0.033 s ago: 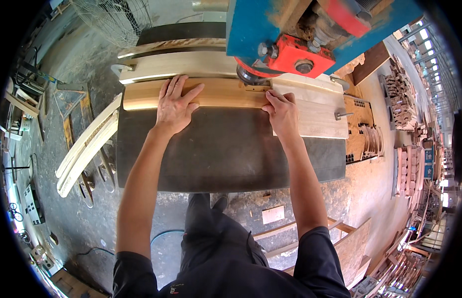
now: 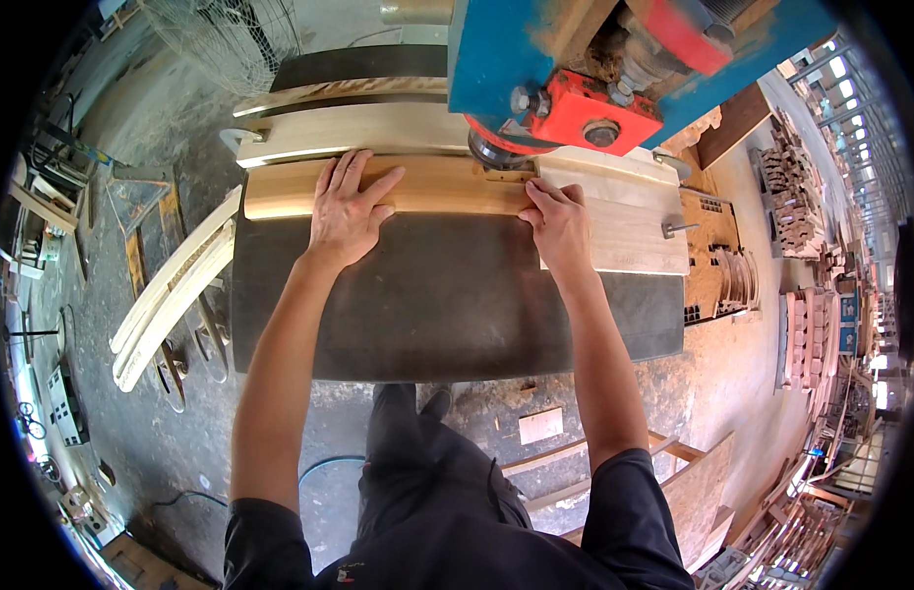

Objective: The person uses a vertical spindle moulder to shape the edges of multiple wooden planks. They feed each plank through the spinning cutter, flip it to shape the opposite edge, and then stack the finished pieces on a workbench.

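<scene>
A long yellowish wooden board lies against a pale wooden fence on the dark machine table. My left hand grips it left of the middle, the fingers reaching across its top to the far edge and the thumb at the near side. At the board's right end, my right hand pinches it with thumb and fingers. Small slots show in the board near that end. Just behind them hangs the round dark tool head of a blue and red machine; its tip is hidden.
A pale stop board with a bolt lies on the table to the right. Curved wooden pieces rest on a stand at the left. Stacked wooden parts stand far right, and a hose runs over the floor.
</scene>
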The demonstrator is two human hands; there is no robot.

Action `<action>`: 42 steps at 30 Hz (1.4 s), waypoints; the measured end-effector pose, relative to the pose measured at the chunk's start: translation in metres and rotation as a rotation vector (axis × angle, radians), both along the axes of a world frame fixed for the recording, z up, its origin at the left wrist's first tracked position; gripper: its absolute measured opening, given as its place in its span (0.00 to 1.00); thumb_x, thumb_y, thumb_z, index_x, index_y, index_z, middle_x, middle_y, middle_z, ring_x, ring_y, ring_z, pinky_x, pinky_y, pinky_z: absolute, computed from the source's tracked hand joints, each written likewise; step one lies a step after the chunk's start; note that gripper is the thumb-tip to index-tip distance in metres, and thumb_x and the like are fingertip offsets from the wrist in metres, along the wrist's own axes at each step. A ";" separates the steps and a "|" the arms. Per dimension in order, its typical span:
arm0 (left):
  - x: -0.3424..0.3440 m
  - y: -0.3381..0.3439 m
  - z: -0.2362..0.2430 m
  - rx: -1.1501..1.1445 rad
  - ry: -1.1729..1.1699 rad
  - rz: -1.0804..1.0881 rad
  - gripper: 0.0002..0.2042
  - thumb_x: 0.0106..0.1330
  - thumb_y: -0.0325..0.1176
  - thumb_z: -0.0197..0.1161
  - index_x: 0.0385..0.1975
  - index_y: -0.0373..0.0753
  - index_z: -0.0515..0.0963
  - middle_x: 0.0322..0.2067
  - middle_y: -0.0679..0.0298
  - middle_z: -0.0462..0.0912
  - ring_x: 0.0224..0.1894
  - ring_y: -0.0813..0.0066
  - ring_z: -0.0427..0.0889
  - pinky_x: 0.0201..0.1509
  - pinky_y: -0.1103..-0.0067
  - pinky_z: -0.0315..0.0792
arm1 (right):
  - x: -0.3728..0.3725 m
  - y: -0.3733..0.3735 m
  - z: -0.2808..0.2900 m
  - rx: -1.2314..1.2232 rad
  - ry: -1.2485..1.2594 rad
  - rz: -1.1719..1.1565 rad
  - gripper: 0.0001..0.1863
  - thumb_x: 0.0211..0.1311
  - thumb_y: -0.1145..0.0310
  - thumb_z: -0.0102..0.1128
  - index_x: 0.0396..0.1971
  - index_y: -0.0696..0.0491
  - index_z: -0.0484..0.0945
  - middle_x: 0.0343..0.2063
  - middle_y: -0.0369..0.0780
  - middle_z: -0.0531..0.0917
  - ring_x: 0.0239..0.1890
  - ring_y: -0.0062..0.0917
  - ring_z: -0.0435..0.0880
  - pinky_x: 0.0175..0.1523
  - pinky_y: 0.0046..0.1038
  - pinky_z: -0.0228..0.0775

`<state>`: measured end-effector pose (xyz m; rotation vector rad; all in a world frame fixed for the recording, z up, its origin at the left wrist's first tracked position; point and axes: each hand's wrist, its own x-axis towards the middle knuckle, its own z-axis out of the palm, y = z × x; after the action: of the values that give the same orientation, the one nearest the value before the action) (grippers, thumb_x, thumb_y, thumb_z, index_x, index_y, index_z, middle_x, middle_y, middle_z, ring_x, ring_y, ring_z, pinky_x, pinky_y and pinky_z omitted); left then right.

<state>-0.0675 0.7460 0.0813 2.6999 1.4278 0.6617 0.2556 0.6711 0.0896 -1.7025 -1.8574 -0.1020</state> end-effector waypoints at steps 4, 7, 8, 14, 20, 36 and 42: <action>0.000 0.001 0.001 -0.015 -0.034 -0.008 0.27 0.64 0.35 0.71 0.65 0.60 0.78 0.70 0.58 0.66 0.75 0.56 0.61 0.80 0.57 0.54 | 0.000 0.002 0.000 -0.032 -0.001 -0.020 0.23 0.49 0.72 0.76 0.50 0.54 0.87 0.52 0.34 0.88 0.43 0.38 0.79 0.51 0.36 0.79; 0.001 0.004 0.002 -0.016 -0.077 -0.018 0.27 0.63 0.35 0.71 0.64 0.59 0.79 0.69 0.61 0.67 0.73 0.56 0.63 0.79 0.57 0.56 | 0.000 0.005 -0.001 -0.033 -0.005 -0.020 0.23 0.49 0.73 0.76 0.50 0.54 0.87 0.52 0.33 0.88 0.43 0.39 0.79 0.51 0.36 0.80; 0.002 0.006 0.002 -0.013 -0.083 -0.016 0.27 0.63 0.34 0.72 0.64 0.59 0.79 0.68 0.61 0.67 0.73 0.56 0.63 0.79 0.57 0.57 | 0.001 0.007 -0.002 -0.033 -0.006 -0.016 0.23 0.49 0.73 0.76 0.49 0.54 0.86 0.52 0.33 0.88 0.44 0.39 0.79 0.50 0.36 0.80; 0.004 0.009 0.000 -0.010 -0.086 -0.016 0.26 0.63 0.34 0.72 0.63 0.57 0.80 0.68 0.62 0.67 0.72 0.55 0.63 0.78 0.57 0.58 | 0.004 0.013 -0.008 -0.029 -0.002 -0.014 0.23 0.49 0.73 0.76 0.49 0.54 0.86 0.53 0.32 0.87 0.45 0.39 0.79 0.51 0.36 0.80; 0.004 0.008 0.000 0.001 -0.076 -0.007 0.26 0.64 0.36 0.71 0.64 0.57 0.79 0.68 0.61 0.66 0.72 0.55 0.62 0.79 0.57 0.57 | 0.003 0.013 -0.006 -0.035 -0.010 -0.020 0.24 0.49 0.73 0.76 0.50 0.53 0.86 0.53 0.33 0.87 0.45 0.39 0.79 0.51 0.36 0.79; 0.004 0.010 -0.001 -0.013 -0.114 -0.034 0.25 0.64 0.35 0.70 0.63 0.54 0.80 0.66 0.63 0.69 0.71 0.58 0.64 0.78 0.57 0.57 | 0.005 0.017 -0.006 -0.019 -0.048 -0.038 0.23 0.49 0.72 0.75 0.50 0.51 0.86 0.52 0.32 0.88 0.45 0.39 0.80 0.50 0.38 0.80; 0.002 0.005 0.005 0.041 -0.100 -0.044 0.24 0.65 0.38 0.69 0.63 0.55 0.79 0.65 0.62 0.70 0.70 0.58 0.65 0.78 0.56 0.56 | 0.003 0.015 0.007 -0.019 -0.027 0.005 0.20 0.49 0.69 0.75 0.45 0.50 0.87 0.47 0.29 0.88 0.42 0.37 0.81 0.47 0.38 0.79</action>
<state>-0.0659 0.7515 0.0858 2.6773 1.3421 0.8192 0.2584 0.6863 0.0966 -1.7172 -1.8876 -0.1064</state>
